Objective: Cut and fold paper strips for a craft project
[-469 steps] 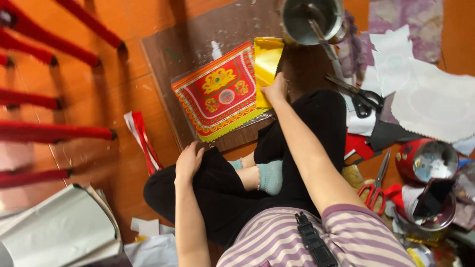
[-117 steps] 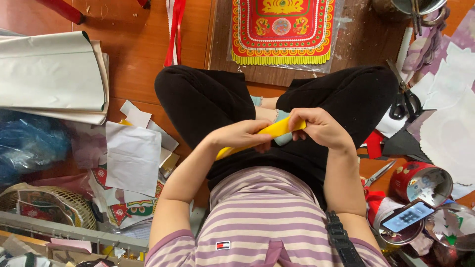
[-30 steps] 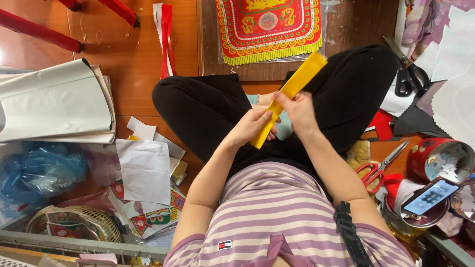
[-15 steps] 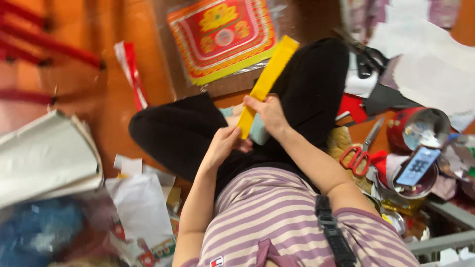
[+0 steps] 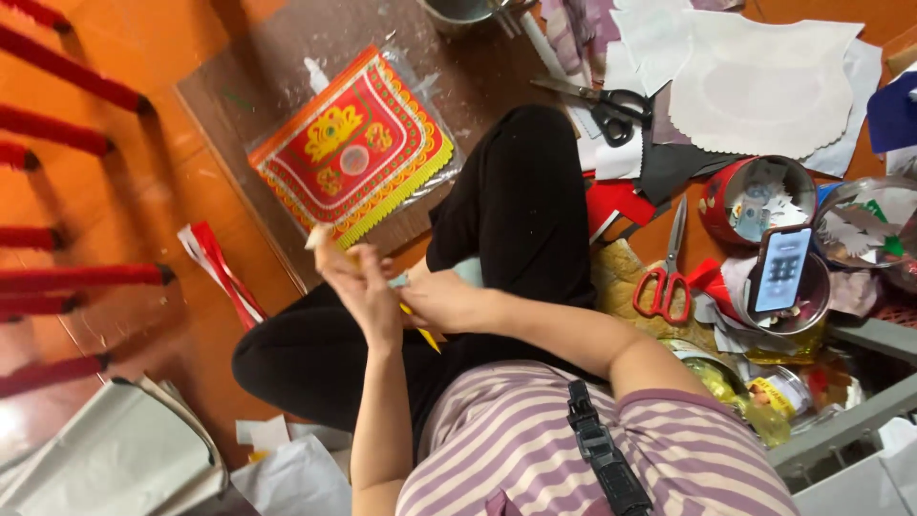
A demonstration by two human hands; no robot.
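A yellow paper strip (image 5: 417,330) is gripped between two hands over crossed legs.

The fingers of the left hand (image 5: 358,285) are closed on the strip's upper part, where most of the yellow is hidden behind them, and the fingers of the right hand (image 5: 441,302) are pinched on it lower down, the strip's pointed end showing just below. Both hands are held above black trousers (image 5: 521,210). Just beyond the hands, a red and gold fringed paper panel (image 5: 353,148) is laid on a brown board (image 5: 239,96). To the right, red-handled scissors (image 5: 666,268) are seen near a phone (image 5: 781,269), with black-handled scissors (image 5: 602,100) farther up beside white scalloped paper (image 5: 764,81).
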